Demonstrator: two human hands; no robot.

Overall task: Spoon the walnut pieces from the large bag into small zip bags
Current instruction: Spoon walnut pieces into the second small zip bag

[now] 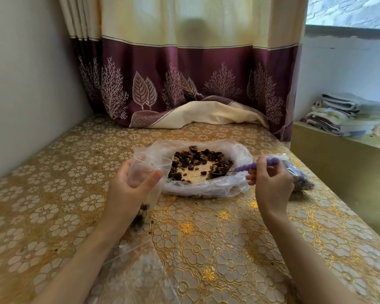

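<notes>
– Why is my left hand (127, 183) held so high beside the big bag (206, 187)?

– I keep its fingers (150, 179) clamped on the rim of the small zip bag (149, 170) so the mouth gapes right next to the walnut pieces (198, 160); the trip for the spoon (239, 168) is short that way, I'd say. A few pieces already sit in that bag's bottom, behind my wrist.

– And the right hand (272, 183)?

– Fingers closed round the purple handle, bowl down inside the big bag, at the near edge of the pile.

– Count things for me.

– One big bag lying open on the tabletop (206, 238), one spoon, one small bag in hand, one filled bag (301, 178) beyond my right hand, and clear empties (140, 270) near me, number unclear.
</notes>
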